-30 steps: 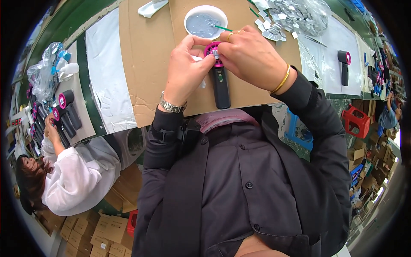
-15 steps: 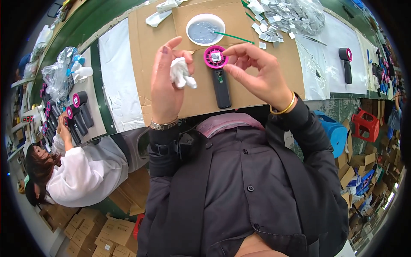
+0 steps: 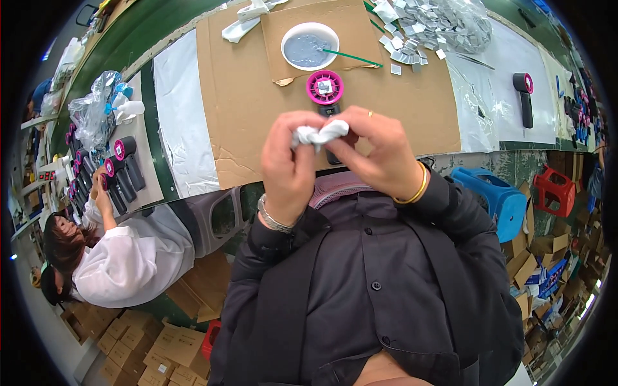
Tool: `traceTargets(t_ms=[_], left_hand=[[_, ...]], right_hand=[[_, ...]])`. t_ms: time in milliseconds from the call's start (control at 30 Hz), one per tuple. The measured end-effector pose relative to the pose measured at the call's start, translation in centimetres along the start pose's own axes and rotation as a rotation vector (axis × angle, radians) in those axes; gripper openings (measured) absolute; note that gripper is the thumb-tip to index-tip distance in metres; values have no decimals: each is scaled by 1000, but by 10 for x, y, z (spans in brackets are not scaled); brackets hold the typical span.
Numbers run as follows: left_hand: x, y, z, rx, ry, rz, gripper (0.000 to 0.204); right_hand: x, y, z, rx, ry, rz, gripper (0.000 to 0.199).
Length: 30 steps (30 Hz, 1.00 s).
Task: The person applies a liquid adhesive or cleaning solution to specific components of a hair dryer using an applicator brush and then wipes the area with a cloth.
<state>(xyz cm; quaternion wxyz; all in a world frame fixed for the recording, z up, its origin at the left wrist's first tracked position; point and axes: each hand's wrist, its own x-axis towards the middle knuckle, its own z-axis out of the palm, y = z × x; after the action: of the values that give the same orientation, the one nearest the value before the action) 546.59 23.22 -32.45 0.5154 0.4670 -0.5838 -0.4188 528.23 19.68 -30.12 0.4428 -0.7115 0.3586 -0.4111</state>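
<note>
My left hand (image 3: 291, 161) and my right hand (image 3: 386, 154) are both closed on a crumpled white cloth (image 3: 320, 134), stretched between their fingertips. Beneath them a black handheld fan (image 3: 329, 112) lies on a cardboard sheet, its handle partly hidden by my hands. Its round pink head (image 3: 324, 87) points away from me and carries a small square plate with a grey smear at the centre. Just beyond the fan stands a white bowl (image 3: 334, 44) of grey paste, with a thin green stick (image 3: 353, 58) resting in it and over its rim.
Small square plates (image 3: 412, 38) lie piled at the far right near a clear plastic bag. Tweezers (image 3: 475, 61) and another black fan (image 3: 524, 100) rest to the right. A co-worker in white (image 3: 135, 260) sits at left beside several fans. White cloths (image 3: 241, 27) lie at the far left.
My right hand has left the fan's head and come down to the cloth. My left hand has moved right and nearer to me, so both hands now hold the cloth.
</note>
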Motion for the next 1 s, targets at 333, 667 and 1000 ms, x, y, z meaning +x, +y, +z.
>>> traceTargets(t_ms=[333, 667, 1000], left_hand=[[-17, -3, 13, 199, -126, -80, 15], [-15, -7, 13, 375, -141, 21, 4], [-12, 2, 22, 418, -127, -26, 2]], right_hand=[[-25, 19, 3, -211, -84, -36, 21], [-27, 19, 5, -115, 139, -172, 14], [-33, 21, 4, 203, 142, 55, 17]])
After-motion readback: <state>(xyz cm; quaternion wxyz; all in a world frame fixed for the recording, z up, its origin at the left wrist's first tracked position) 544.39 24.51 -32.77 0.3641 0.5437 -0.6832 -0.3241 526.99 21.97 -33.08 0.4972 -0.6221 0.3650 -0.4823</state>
